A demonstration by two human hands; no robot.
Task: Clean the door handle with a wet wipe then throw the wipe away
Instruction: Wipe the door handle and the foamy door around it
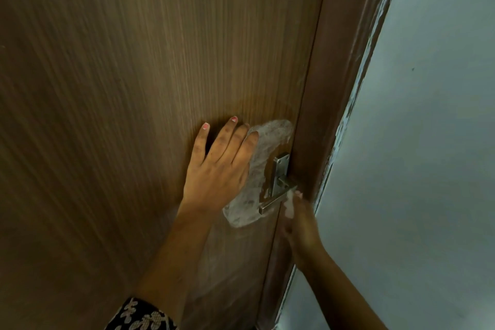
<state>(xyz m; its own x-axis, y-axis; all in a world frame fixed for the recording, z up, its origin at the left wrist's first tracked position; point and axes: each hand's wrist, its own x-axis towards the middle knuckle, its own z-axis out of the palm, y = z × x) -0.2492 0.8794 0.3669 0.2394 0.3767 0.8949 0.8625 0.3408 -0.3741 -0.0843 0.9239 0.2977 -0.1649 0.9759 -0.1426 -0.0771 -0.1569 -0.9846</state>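
Note:
A metal lever door handle (277, 194) on its plate sits at the right edge of a brown wooden door (134, 88). My left hand (218, 166) presses flat on the door just left of the handle, fingers straight. My right hand (298, 220), blurred by motion, comes up from below right and holds a small white wet wipe (290, 202) against the handle near its pivot. A whitish smeared patch (257, 169) curves over the door surface around the handle; the left hand's fingertips partly cover it.
The dark brown door frame (340, 88) runs right beside the handle. A pale grey wall (428, 142) with chipped paint along the frame edge fills the right side. A patterned sleeve (142, 316) shows at the bottom.

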